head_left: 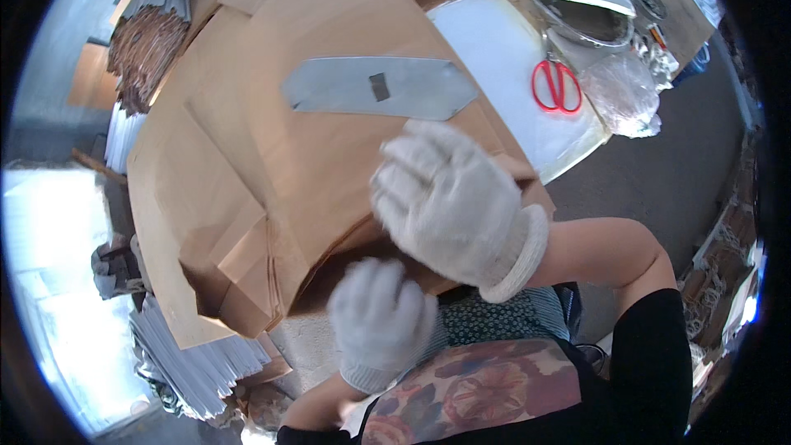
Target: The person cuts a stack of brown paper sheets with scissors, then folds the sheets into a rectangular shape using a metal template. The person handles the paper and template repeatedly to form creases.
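A large brown paper bag lies on the table, its open end toward me and its lower edge lifted. Across its upper part rests a grey card piece with angled ends and a small dark patch in the middle. My right hand, in a white knitted glove, is over the bag near its open end, with the fingers curled and their tips hidden. Just in front of the opening is my left hand, also gloved; its fingers are smeared by motion. A second paper bag lies to the left with folded edges.
Red-handled scissors lie on a white board at the right. Beyond them are a metal basin and a clear plastic bag. Stacked grey sheets stand below the table's left edge, near brown bundles farther back.
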`<state>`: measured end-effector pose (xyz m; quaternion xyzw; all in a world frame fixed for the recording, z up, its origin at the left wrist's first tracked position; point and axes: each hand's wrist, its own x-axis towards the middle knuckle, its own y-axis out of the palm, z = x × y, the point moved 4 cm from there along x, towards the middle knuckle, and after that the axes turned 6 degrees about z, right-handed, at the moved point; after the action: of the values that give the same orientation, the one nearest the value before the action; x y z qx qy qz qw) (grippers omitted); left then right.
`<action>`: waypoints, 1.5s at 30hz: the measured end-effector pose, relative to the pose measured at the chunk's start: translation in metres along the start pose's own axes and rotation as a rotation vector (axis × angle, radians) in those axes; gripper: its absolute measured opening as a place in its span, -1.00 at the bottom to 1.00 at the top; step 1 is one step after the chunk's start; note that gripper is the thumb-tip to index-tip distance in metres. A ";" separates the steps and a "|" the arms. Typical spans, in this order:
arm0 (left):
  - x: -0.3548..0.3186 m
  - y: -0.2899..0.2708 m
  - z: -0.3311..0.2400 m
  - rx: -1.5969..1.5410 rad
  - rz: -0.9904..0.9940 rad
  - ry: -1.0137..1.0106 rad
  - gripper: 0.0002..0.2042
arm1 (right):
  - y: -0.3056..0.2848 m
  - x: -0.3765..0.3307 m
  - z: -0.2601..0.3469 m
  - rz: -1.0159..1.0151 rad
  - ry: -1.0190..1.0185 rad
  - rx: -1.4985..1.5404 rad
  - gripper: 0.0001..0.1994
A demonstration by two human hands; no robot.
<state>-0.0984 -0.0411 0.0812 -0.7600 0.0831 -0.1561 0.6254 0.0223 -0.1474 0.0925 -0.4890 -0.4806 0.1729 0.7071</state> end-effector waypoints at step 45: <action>0.115 0.027 0.132 -0.398 0.221 -0.392 -0.50 | 0.104 -0.099 -0.040 0.459 0.322 0.138 -0.19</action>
<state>0.0562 0.0384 0.0481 -0.8696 0.0723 0.0820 0.4815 0.0317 -0.1913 -0.0496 -0.5570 -0.2260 0.2806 0.7483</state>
